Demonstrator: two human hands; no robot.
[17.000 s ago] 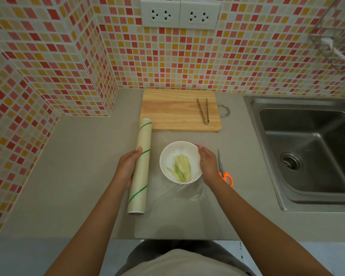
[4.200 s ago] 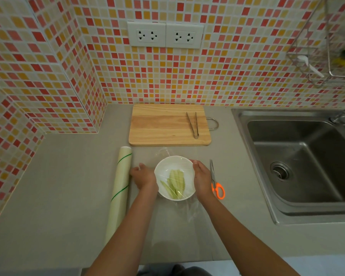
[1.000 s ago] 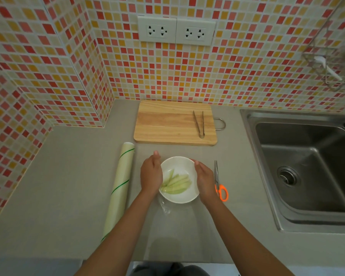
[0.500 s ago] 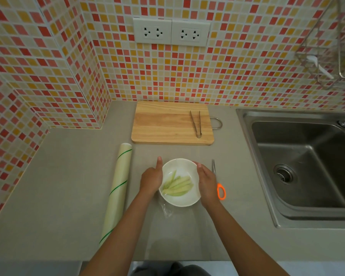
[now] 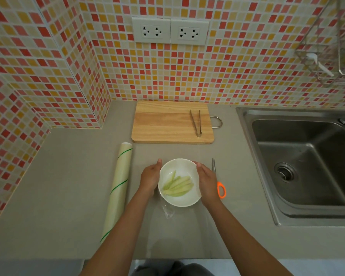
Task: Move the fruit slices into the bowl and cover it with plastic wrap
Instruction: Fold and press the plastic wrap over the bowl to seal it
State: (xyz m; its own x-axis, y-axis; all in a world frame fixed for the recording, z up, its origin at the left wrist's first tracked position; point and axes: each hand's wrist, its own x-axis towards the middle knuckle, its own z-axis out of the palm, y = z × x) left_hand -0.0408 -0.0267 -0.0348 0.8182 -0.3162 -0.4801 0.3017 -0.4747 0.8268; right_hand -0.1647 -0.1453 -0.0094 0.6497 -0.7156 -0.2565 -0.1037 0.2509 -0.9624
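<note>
A white bowl (image 5: pixel 179 200) stands on the grey counter with several pale green fruit slices (image 5: pixel 177 186) inside. Clear plastic wrap lies over it, and a loose crumpled tail of wrap (image 5: pixel 167 212) sticks out at the bowl's near left. My left hand (image 5: pixel 150 176) presses flat against the bowl's left side. On the bowl's right side, my right hand (image 5: pixel 207 182) cups the rim. The roll of plastic wrap (image 5: pixel 119 188) lies lengthwise to the left of my left arm.
A wooden cutting board (image 5: pixel 167 122) with metal tongs (image 5: pixel 196 122) on it sits behind the bowl, against the tiled wall. Orange-handled scissors (image 5: pixel 219 182) lie just right of my right hand. A steel sink (image 5: pixel 303 166) fills the right side.
Over the last second both hands have stayed on the bowl's sides, shifting only slightly along the rim. Earlier, the left hand let go of the roll and the slices turned with the bowl.
</note>
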